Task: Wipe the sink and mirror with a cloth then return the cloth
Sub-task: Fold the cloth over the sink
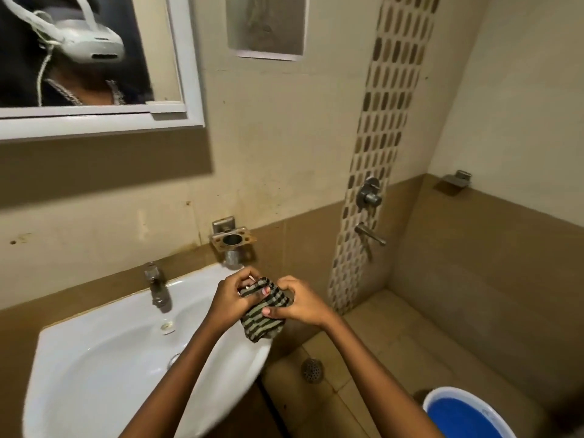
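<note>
Both hands meet over the right rear rim of the sink (94,368). Left hand (232,295) and right hand (300,303) grip one bunched cloth (264,311) between them.

Cloth: striped, dark and pale olive-green bands. Wadded into a rough roll. Long axis runs from upper left, inside the left hand, down and right to a loose end hanging below the right hand's thumb. That free lower end points down toward the sink's right edge; whether it touches the rim cannot be told. Stripes run mostly along the roll's length.

Left hand: fingers curled shut around the upper end of the cloth, thumb pressed on top of the fabric. Something small and pale shows between its fingers, too small to make out.

Right hand: closed on the cloth's right side, thumb tip pressing the striped fabric from below, fingers wrapped over the top. The two hands sit touching or nearly so, knuckles facing each other.

Relative to the hands:
- Tap (157,286) to the left of the left hand, at the sink's back edge, spout facing into the basin.
- Metal holder (233,240) on the wall just beyond the left hand.
- Mirror (151,58) well above and left of both hands, white-framed.
- Shower valve (368,192) and spout (370,234) above and right of the right hand, on a mosaic tile strip.
- Floor drain (312,369) below the right hand.
- Blue bucket (463,415) far down and right of the right forearm.
</note>
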### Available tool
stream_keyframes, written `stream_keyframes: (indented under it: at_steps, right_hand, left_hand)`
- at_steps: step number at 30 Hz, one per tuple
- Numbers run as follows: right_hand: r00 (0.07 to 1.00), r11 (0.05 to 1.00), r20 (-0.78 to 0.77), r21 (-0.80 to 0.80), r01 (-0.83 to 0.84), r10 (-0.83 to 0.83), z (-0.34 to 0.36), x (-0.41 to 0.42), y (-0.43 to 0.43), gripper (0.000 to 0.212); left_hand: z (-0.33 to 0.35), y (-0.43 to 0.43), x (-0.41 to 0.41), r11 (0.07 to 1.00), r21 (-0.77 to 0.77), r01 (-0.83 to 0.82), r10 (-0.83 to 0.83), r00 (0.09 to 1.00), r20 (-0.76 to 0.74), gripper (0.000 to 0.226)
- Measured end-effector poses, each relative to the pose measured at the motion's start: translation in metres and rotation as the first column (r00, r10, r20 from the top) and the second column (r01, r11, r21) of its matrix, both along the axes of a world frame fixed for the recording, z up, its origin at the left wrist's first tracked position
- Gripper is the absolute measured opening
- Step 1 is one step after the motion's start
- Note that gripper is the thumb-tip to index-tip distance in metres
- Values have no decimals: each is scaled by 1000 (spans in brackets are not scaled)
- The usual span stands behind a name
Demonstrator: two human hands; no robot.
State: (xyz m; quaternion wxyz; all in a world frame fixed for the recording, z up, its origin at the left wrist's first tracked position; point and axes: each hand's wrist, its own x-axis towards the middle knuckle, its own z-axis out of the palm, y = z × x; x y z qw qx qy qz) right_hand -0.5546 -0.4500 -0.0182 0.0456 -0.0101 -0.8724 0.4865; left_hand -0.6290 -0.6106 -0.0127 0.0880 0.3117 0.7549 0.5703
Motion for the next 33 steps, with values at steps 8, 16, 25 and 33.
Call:
stream_keyframes:
  at_steps: [8, 16, 25, 33]
  right_hand:
    - [965, 903, 106, -342, 260, -238, 4, 86, 107, 26]
    - [872, 843, 175, -226, 488, -458, 30, 271, 240, 30]
    - [388, 397, 85, 153, 905, -918, 76, 523, 319, 19]
    - [-29, -41, -78, 160, 986, -997, 119, 670, 350, 33]
  left_hand:
    - [-4, 133, 51, 994, -12, 106, -106, 994, 19, 16]
    - [-13, 326, 190, 670, 168, 723, -683, 511, 522, 70]
    - [-13, 485, 368, 348, 85, 934, -824, 261, 503, 30]
    - [-3, 565, 516, 76, 47, 996, -957, 60, 283, 22]
